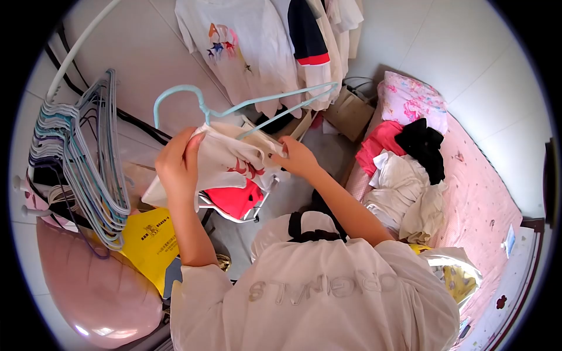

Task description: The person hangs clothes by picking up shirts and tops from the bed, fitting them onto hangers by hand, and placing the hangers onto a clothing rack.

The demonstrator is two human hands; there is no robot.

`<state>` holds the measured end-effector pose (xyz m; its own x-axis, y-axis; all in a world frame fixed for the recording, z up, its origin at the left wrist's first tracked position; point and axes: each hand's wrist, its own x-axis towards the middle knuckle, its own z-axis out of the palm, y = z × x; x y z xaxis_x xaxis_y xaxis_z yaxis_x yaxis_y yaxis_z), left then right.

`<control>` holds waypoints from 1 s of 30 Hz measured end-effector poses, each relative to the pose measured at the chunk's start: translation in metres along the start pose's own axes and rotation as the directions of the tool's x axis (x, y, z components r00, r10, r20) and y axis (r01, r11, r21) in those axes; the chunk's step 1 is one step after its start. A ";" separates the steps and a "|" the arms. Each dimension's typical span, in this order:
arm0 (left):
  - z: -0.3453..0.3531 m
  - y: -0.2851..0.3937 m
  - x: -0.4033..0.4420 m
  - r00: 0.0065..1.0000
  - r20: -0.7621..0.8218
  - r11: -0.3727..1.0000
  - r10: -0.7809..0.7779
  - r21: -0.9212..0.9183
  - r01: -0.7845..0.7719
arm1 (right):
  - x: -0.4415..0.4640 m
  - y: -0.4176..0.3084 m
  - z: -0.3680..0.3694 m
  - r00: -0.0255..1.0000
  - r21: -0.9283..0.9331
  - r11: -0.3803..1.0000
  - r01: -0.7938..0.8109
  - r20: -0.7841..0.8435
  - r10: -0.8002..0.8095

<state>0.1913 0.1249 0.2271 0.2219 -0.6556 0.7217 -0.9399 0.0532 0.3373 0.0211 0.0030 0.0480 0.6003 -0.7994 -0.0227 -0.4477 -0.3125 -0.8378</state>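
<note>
A white shirt with a red print (225, 153) is stretched between my two hands in front of me. My left hand (178, 161) grips its fabric near the hook end of a light blue hanger (205, 110). The hanger's hook points left, and one end of its frame reaches out to the right beyond the fabric. My right hand (297, 158) pinches the shirt's other side, below the hanger's bars. Part of the hanger is hidden by the cloth. Beneath the shirt, a bright red cloth (237, 199) lies on a white-framed stand (250, 219).
Many hangers (88, 152) crowd a white rail at left, above a pink balloon-like object (96, 286) and a yellow bag (151, 237). White shirts (240, 47) hang ahead. At right, a pink bed (474, 199) carries heaped clothes (404, 181) and a floral pillow (413, 99).
</note>
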 end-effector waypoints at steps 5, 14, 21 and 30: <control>-0.010 -0.017 -0.013 0.997 -0.057 0.998 0.060 -0.018 -0.061 | 0.023 0.052 -0.003 0.992 0.238 0.967 -0.089 0.105 0.066; -0.008 -0.062 -0.055 0.989 -0.057 0.988 0.138 -0.069 -0.142 | 0.014 0.006 -0.128 0.996 0.397 0.918 -0.017 0.085 -0.018; 0.001 -0.077 -0.083 0.990 -0.133 0.992 0.054 -0.102 -0.068 | -0.004 -0.041 -0.187 0.996 0.247 0.968 0.038 0.065 -0.056; 0.034 -0.024 -0.061 0.996 0.083 0.995 0.040 -0.090 -0.032 | -0.013 -0.071 -0.169 0.966 -0.041 0.973 0.227 -0.120 -0.230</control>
<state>0.1912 0.1384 0.1546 0.1621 -0.7135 0.6816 -0.9193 0.1419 0.3672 -0.0663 -0.0512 0.2002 0.6030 -0.7619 0.2367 -0.3270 -0.5066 -0.7977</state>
